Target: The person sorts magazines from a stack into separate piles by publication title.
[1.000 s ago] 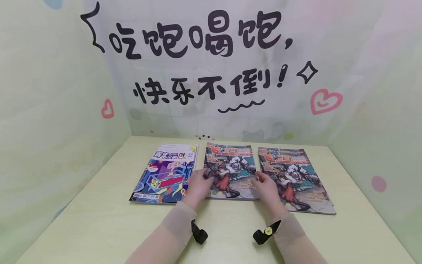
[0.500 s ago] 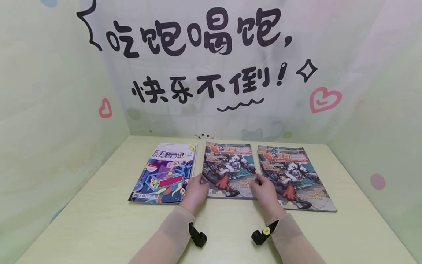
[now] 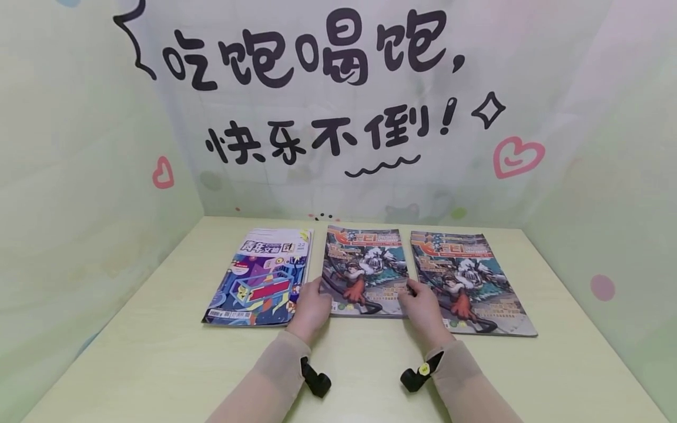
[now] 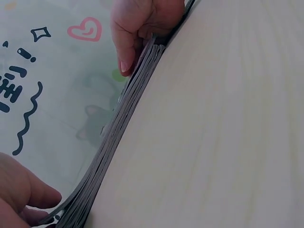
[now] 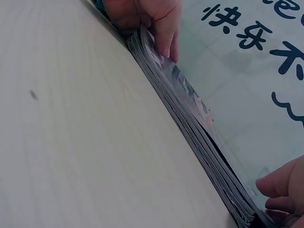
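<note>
Between my hands lies a stack of magazines [image 3: 365, 273], its top cover showing a figure in red and a white creature. My left hand [image 3: 312, 308] grips its lower left edge, the thumb up at the cover's side. At the lower right edge, my right hand [image 3: 421, 308] holds the opposite side. In the left wrist view the layered page edges [image 4: 121, 118] face the camera, with a hand at each end. The right wrist view shows the front edge of the stack [image 5: 185, 123] too, its top cover bowed slightly upward. Fingers under the sides are mostly hidden.
A purple magazine pile [image 3: 259, 282] lies close on the left. On the right is another pile [image 3: 471, 288] with the same cover as the middle one. All stand on a pale wooden table [image 3: 365, 364], with a printed fabric wall [image 3: 296, 194] behind.
My left hand has slid down from the cover's left side to the lower left edge. The right hand stays at the right edge. The middle stack keeps nearly the same place.
</note>
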A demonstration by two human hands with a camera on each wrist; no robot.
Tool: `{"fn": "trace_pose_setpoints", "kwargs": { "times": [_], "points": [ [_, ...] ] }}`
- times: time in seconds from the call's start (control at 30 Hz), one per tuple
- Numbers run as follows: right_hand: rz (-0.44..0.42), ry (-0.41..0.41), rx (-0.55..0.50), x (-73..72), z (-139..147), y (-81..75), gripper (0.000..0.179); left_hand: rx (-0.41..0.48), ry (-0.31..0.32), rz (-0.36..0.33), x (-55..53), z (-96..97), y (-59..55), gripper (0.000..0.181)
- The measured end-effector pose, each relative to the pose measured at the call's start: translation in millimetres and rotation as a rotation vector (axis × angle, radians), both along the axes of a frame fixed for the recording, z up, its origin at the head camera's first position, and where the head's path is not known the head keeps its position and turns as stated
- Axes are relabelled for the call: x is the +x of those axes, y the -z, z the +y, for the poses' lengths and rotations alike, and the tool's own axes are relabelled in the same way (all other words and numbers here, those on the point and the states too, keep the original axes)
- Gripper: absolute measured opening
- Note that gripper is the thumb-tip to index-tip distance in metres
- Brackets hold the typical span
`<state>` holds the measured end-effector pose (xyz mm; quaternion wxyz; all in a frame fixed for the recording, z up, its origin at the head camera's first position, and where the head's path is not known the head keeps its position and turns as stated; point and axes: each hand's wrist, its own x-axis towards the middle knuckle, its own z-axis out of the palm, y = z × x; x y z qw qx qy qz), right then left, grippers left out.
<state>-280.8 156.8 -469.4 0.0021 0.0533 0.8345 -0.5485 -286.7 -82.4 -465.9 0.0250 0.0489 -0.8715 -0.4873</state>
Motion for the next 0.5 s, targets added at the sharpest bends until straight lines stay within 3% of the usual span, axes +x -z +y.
{"fn": "trace_pose_setpoints", "kwargs": {
  "times": [0.2, 0.4, 0.5],
  "points": [
    [0.001, 0.015, -0.013, -0.9, -0.7, -0.8, 0.057, 0.000, -0.009, 0.052, -0.2, 1.3, -4.3, 0.054],
    [0.009, 0.017, -0.009, -1.9, -0.8, -0.3, 0.057, 0.083, 0.017, -0.014, -0.9, 1.8, -8.4, 0.058],
    [0.001, 0.021, -0.019, -2.2, -0.8, -0.2, 0.057, 0.200, 0.023, -0.045, -0.8, 2.9, -7.1, 0.062]
  ]
}}
